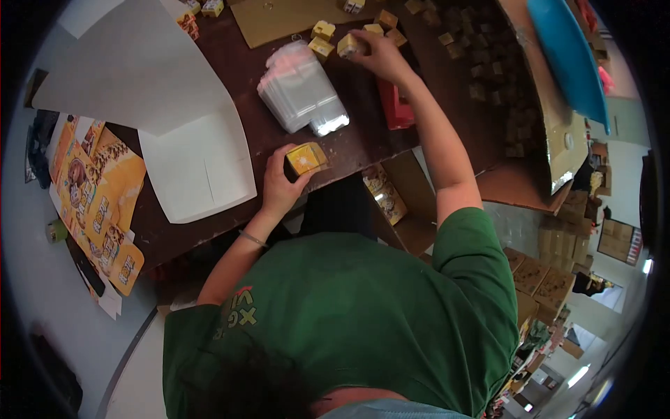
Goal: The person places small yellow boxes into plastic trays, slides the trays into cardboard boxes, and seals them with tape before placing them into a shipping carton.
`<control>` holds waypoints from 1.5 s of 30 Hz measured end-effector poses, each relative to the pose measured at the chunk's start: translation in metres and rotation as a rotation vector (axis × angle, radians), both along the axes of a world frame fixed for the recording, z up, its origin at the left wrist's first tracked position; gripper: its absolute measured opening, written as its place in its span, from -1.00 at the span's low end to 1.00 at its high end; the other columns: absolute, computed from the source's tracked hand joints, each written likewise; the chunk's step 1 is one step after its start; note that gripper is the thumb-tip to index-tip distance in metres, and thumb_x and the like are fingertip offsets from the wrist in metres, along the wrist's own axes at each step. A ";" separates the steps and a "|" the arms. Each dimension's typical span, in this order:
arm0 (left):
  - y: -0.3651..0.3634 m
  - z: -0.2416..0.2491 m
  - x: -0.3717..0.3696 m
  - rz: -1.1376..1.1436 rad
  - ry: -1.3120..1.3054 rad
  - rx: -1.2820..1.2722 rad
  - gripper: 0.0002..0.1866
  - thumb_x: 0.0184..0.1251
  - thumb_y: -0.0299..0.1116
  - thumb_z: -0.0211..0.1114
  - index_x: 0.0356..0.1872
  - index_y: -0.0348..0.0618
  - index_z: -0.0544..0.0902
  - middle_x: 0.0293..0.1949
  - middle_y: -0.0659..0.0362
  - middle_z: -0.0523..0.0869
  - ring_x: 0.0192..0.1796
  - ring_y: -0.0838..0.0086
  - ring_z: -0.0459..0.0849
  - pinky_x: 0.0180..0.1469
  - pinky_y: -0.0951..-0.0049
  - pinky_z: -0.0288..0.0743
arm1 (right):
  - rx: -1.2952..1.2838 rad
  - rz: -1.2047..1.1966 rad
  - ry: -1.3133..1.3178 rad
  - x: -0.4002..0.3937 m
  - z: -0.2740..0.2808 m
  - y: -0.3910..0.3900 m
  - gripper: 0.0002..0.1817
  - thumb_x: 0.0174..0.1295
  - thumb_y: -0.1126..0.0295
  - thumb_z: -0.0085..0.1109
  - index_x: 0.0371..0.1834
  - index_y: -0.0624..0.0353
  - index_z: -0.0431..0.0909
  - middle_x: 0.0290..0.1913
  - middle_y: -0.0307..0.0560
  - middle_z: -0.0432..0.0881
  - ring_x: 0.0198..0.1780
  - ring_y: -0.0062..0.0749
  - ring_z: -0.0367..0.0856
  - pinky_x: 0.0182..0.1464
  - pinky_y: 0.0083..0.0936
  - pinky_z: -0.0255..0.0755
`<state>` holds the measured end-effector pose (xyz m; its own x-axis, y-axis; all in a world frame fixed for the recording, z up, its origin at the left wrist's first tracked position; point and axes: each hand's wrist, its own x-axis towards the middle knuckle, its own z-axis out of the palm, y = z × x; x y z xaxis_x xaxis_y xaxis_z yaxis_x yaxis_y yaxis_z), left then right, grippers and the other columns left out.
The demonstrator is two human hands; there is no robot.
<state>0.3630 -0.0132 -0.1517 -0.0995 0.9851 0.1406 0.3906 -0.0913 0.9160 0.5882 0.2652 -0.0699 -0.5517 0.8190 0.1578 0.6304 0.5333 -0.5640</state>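
Near the front edge of the dark table, my left hand (279,183) is closed around a small yellow box (304,159), which sits between thumb and fingers. Farther out, my right hand (382,57) pinches another small box (347,47), yellow and white, among several similar ones. Two of these, a yellow box (323,30) and one just below it (320,48), lie to the left of my right fingers. Between my hands rests a stack of clear plastic sleeves (300,87).
An open white carton (199,164) stands at left, beside flat orange printed cardboard (98,202). A red box (396,105) lies below my right forearm. At right, a large carton (499,77) contains many small boxes, with a blue panel (569,56) beyond. An open brown carton (405,202) sits below the table edge.
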 end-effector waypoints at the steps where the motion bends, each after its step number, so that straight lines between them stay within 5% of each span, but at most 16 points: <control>1: 0.000 0.000 0.000 -0.004 -0.003 0.002 -0.38 0.06 -0.41 0.55 0.15 -0.22 0.45 0.06 0.02 0.63 0.12 0.21 0.65 0.18 0.30 0.50 | -0.121 -0.077 0.139 -0.002 0.021 -0.020 -0.44 0.18 0.40 0.33 0.28 0.20 0.48 0.13 0.01 0.65 0.14 -0.24 0.64 0.24 -0.43 0.46; 5: 0.002 0.001 -0.002 -0.052 -0.007 0.038 -0.36 0.04 -0.39 0.57 0.16 -0.21 0.45 0.06 0.01 0.64 0.12 0.21 0.65 0.17 0.29 0.50 | -0.765 0.311 0.409 -0.026 0.082 -0.127 -0.47 0.20 0.45 0.34 0.26 0.26 0.49 0.10 -0.11 0.65 0.12 -0.49 0.59 0.22 -0.46 0.46; 7: -0.001 0.002 -0.001 -0.060 0.009 0.024 -0.35 0.01 -0.37 0.57 0.15 -0.17 0.47 0.05 0.03 0.64 0.11 0.17 0.63 0.17 0.26 0.49 | -0.591 0.407 0.157 -0.041 0.078 -0.165 -0.46 0.10 0.40 0.41 0.19 0.22 0.55 0.01 0.00 0.67 0.04 -0.27 0.64 0.15 -0.39 0.50; 10: -0.001 -0.005 -0.001 -0.088 -0.081 -0.032 -0.37 -0.03 -0.40 0.55 0.14 -0.11 0.49 0.05 0.05 0.64 0.10 0.09 0.60 0.15 0.22 0.49 | -0.172 0.380 -0.102 -0.056 0.059 -0.200 -0.46 0.04 0.35 0.43 0.13 0.23 0.54 0.08 0.02 0.60 0.22 -0.02 0.45 0.26 -0.20 0.40; 13: 0.001 -0.009 -0.003 -0.142 -0.053 0.055 -0.38 0.07 -0.39 0.56 0.17 -0.16 0.47 0.06 0.05 0.67 0.13 0.29 0.67 0.19 0.34 0.50 | -0.048 0.287 0.160 -0.040 0.042 -0.205 -0.39 0.12 0.26 0.41 0.24 0.23 0.49 0.12 0.03 0.55 0.23 -0.05 0.45 0.29 -0.26 0.38; 17: 0.001 -0.005 -0.001 -0.104 -0.091 0.022 -0.36 0.00 -0.38 0.55 0.16 -0.16 0.49 0.07 0.05 0.64 0.17 0.11 0.60 0.22 0.23 0.47 | -0.841 -0.158 0.547 -0.037 -0.008 -0.216 -0.67 0.29 0.30 0.33 0.03 0.27 0.68 -0.02 -0.14 0.59 -0.12 -0.60 0.60 -0.08 -0.61 0.51; 20: 0.001 0.000 -0.006 -0.164 -0.096 0.020 -0.29 0.00 -0.36 0.56 0.25 -0.14 0.47 0.14 0.02 0.62 0.22 0.16 0.59 0.27 0.26 0.43 | -0.720 -0.257 0.565 -0.060 -0.021 -0.228 -0.69 0.32 0.31 0.27 0.06 0.21 0.66 -0.18 -0.30 0.60 -0.24 -0.67 0.57 -0.29 -0.71 0.44; 21: -0.001 0.006 -0.012 -0.234 -0.188 0.002 -0.28 0.16 -0.28 0.50 0.35 -0.16 0.41 0.22 0.03 0.59 0.26 0.25 0.56 0.32 0.28 0.39 | -0.695 -0.261 0.584 -0.064 -0.023 -0.230 -0.70 0.34 0.30 0.26 0.06 0.21 0.65 -0.18 -0.29 0.60 -0.24 -0.68 0.57 -0.30 -0.71 0.43; 24: 0.004 0.020 -0.011 -0.198 -1.045 -0.172 -0.52 0.48 -0.27 0.20 0.33 -0.27 0.46 0.18 0.12 0.60 0.19 0.43 0.56 0.27 0.39 0.41 | -0.672 -0.296 0.712 -0.066 -0.031 -0.242 -0.71 0.36 0.33 0.22 0.07 0.22 0.65 -0.16 -0.25 0.58 -0.26 -0.68 0.54 -0.29 -0.68 0.43; 26: 0.009 0.025 -0.003 -0.131 -0.731 -0.222 -0.61 0.47 -0.36 0.18 0.25 -0.27 0.54 0.10 0.14 0.66 0.12 0.50 0.60 0.22 0.47 0.44 | -0.719 -0.319 0.893 -0.063 -0.036 -0.249 -0.71 0.35 0.38 0.23 0.07 0.26 0.64 -0.14 -0.17 0.55 -0.27 -0.67 0.53 -0.24 -0.62 0.47; 29: 0.015 0.019 -0.009 -0.213 -0.615 -0.168 -0.62 0.47 -0.37 0.15 0.24 -0.26 0.54 0.10 0.14 0.67 0.12 0.51 0.61 0.21 0.48 0.44 | 0.292 -0.150 0.644 -0.047 -0.038 -0.278 -0.63 0.26 0.59 0.21 0.15 0.20 0.56 0.01 -0.02 0.57 -0.15 -0.38 0.64 -0.14 -0.53 0.53; 30: 0.013 0.017 -0.011 -0.229 -0.536 -0.154 -0.61 0.49 -0.36 0.14 0.27 -0.26 0.52 0.13 0.14 0.66 0.14 0.50 0.60 0.22 0.47 0.44 | 0.376 -0.032 0.576 -0.046 -0.024 -0.284 -0.59 0.13 0.62 0.31 0.09 0.17 0.59 0.00 0.00 0.60 -0.08 -0.20 0.65 -0.06 -0.40 0.55; 32: 0.013 0.020 -0.012 -0.248 -0.609 -0.183 -0.62 0.48 -0.38 0.14 0.26 -0.24 0.52 0.13 0.13 0.66 0.12 0.52 0.61 0.21 0.49 0.45 | 0.418 0.069 0.414 -0.054 -0.009 -0.280 -0.58 0.08 0.59 0.34 0.07 0.13 0.61 -0.09 -0.06 0.63 -0.12 -0.19 0.65 -0.05 -0.30 0.54; 36: 0.014 0.012 -0.014 -0.265 -0.624 -0.183 -0.66 0.51 -0.38 0.12 0.23 -0.22 0.54 0.06 0.19 0.67 0.04 0.58 0.63 0.14 0.54 0.48 | -0.061 -0.016 0.546 -0.065 0.001 -0.252 -0.57 0.15 0.50 0.35 0.14 0.09 0.60 -0.20 -0.08 0.62 -0.23 -0.14 0.63 -0.18 -0.39 0.55; 39: 0.012 0.008 -0.015 -0.255 -0.623 -0.196 -0.67 0.53 -0.37 0.10 0.21 -0.23 0.55 0.03 0.22 0.67 0.01 0.60 0.62 0.12 0.56 0.48 | -0.145 0.027 0.429 -0.061 0.015 -0.246 -0.58 0.23 0.46 0.33 0.19 0.06 0.61 -0.22 -0.10 0.59 -0.18 -0.32 0.61 -0.17 -0.46 0.53; 45: 0.010 0.011 -0.003 -0.212 -0.669 -0.100 -0.62 0.50 -0.25 0.17 0.21 -0.24 0.53 0.02 0.18 0.67 0.05 0.55 0.61 0.16 0.49 0.46 | -0.172 0.010 0.347 -0.055 -0.004 -0.230 -0.73 0.22 0.39 0.35 0.00 0.04 0.73 -0.19 -0.15 0.57 -0.14 -0.35 0.56 -0.07 -0.46 0.47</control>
<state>0.3596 -0.0034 -0.1408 0.0622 0.9978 0.0241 -0.2757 -0.0060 0.9612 0.5329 0.0349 -0.0739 -0.4982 0.8444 0.1970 0.3814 0.4175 -0.8247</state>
